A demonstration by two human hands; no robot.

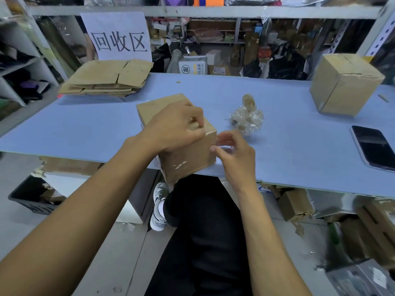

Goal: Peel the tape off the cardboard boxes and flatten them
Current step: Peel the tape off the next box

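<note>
Cardboard box [188,159], still sealed with clear tape [223,148], sits at the near edge of the blue table [299,133], partly over the edge; the left hand [175,129] rests on its top with fingers curled and fingertips pressing at the top edge, while the right hand [233,154] pinches a loose end of the tape between thumb and fingers beside the right corner. To peel well, I think the left hand should press the box firmly and the right should pull slowly and low along the seam, so the strip does not tear. Farther away lie a ball of removed tape [246,118], a stack of flattened boxes [109,79], one more sealed box [344,84] and a phone [374,146].
</note>
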